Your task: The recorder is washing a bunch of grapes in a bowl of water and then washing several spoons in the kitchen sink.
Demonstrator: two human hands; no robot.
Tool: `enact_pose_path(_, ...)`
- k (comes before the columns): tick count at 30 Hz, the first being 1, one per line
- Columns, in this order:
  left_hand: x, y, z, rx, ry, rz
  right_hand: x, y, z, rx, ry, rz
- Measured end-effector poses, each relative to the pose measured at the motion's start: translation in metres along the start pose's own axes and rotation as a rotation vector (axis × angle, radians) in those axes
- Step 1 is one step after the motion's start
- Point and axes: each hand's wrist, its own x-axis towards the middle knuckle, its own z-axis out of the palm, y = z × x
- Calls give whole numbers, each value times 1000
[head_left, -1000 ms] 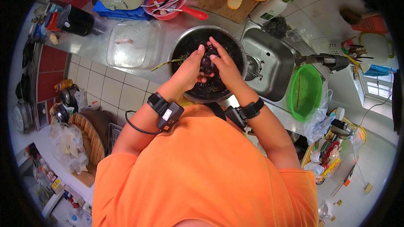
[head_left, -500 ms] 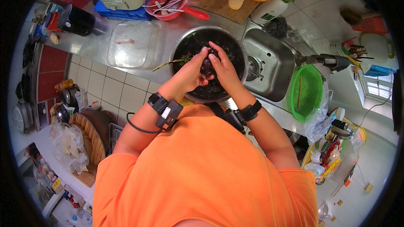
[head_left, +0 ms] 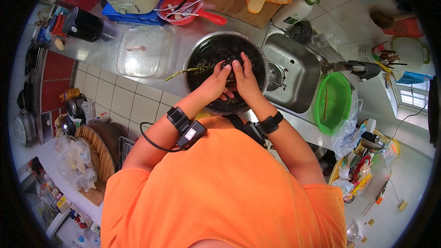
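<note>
A round metal basin [head_left: 226, 32] on the counter holds dark round fruit that looks like grapes [head_left: 215, 53], in what looks like water. Across its left rim lies a green, branching grape stem [head_left: 198, 69]. My left hand [head_left: 218, 83] and my right hand [head_left: 245, 81] are close together over the middle of the basin, thumbs near each other. Their fingers are loosely spread, with dark grapes showing between and beneath them. The fingertips of my left hand are partly hidden beside my right palm. Both wrists wear black straps with small devices.
Right of the basin is a steel sink [head_left: 294, 78], then a green plastic basket [head_left: 331, 117]. A clear lidded container [head_left: 142, 55] lies to the left. Behind stand a red strainer with a handle [head_left: 186, 11], a wooden board [head_left: 229, 4] and a white pump bottle [head_left: 294, 11].
My hands were cupped together around dark grapes; now they have loosened, fingers spreading apart lower over the basin. The grapes they held no longer show clearly in them.
</note>
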Motion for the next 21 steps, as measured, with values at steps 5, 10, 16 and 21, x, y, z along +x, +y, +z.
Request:
enact_pose_path(5, 9, -2, -6, -422, 123, -89, -10, -15, 2, -312, -139, -383)
enact_pose_path(10, 12, 2, -16, -622, 63, -115, -7, -23, -4, -267, -155, -493)
enact_pose_path(16, 5, 12, -11, -375, -37, -80, 3, -21, -3, -199, 14, -353)
enact_pose_path(21, -6, 18, 9, -394, 98, 59, 8, -16, -3, -57, -37, -148)
